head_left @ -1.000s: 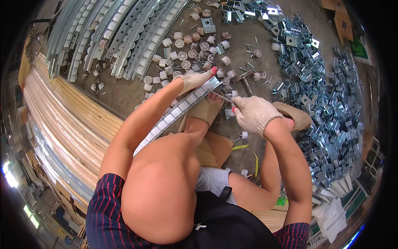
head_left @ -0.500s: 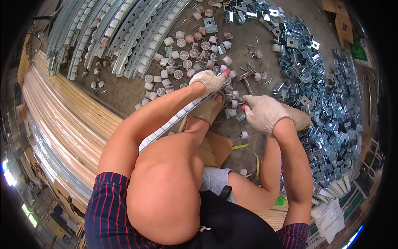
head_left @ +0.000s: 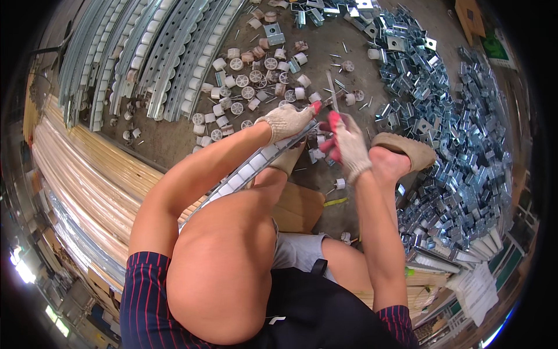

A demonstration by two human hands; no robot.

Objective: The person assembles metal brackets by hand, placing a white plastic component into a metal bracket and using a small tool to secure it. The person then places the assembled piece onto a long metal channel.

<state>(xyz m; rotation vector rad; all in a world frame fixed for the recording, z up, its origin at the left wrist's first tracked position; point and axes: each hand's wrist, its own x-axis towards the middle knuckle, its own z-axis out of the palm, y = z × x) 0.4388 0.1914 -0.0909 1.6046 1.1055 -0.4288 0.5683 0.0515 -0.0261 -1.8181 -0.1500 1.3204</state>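
My left hand [head_left: 289, 121], in a cream knit glove with red fingertips, is closed around the upper end of a metal roller track [head_left: 247, 170]. White rollers line this track, which slants down past my raised knee. Close to its end is my right hand [head_left: 350, 145], gloved alike and smeared by motion. Its red fingers look partly spread. A narrow metal bar-like tool [head_left: 332, 90] rises just above those fingers; whether they grip it, I cannot tell. Loose white rollers [head_left: 247, 92] and thin pins lie on the floor beyond my hands.
Finished-looking roller tracks [head_left: 197, 70] lie at the upper left. Long wrapped tan lengths [head_left: 87, 168] run along the left. A large heap of shiny metal brackets [head_left: 442, 145] fills the right side, near my sandalled foot [head_left: 410, 150]. Cardboard [head_left: 297, 206] lies under my legs.
My right hand has shifted up and left toward the track end, its fingers loosening from a closed grip. The T-shaped tool beside it now appears as an upright bar. My left hand keeps its hold.
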